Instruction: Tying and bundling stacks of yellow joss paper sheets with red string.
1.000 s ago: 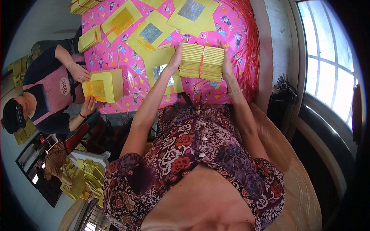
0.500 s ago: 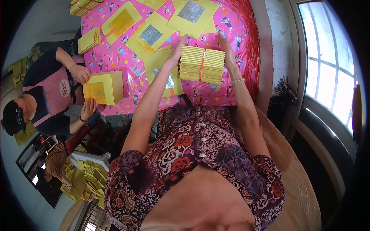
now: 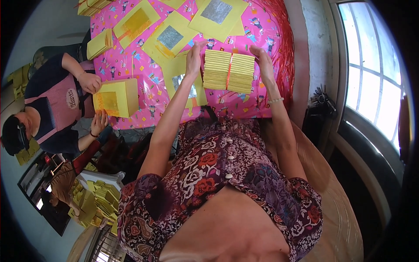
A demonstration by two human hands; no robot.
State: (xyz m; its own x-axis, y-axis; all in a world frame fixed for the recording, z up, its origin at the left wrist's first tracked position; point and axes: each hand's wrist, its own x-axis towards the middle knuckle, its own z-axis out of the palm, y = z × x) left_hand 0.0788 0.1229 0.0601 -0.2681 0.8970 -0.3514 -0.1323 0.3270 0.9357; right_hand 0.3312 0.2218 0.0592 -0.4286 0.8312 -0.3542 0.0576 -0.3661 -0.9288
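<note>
A thick bundle of folded yellow paper (image 3: 216,73) sits before me on the pink patterned tablecloth (image 3: 150,94), with a thin red tie (image 3: 229,72) running across its middle. To its left is my left hand (image 3: 194,60), fingers stretched out and holding nothing. My right hand (image 3: 263,63) is raised at the bundle's right side, also open, with its fingers apart. Small gaps show between both palms and the stack. Under and beyond my left hand lie loose yellow sheets with silver squares (image 3: 170,38).
At the left, a person in a pink apron (image 3: 67,98) holds a block of yellow paper (image 3: 126,97) on the table. More folded stacks (image 3: 100,43) lie at the far left. Red strands (image 3: 286,56) hang along the table's right edge, near the wall and window.
My hands have moved apart, away from the sides of the bundle, the left one leftward and the right one slightly right. The bundle stays in about the same place.
</note>
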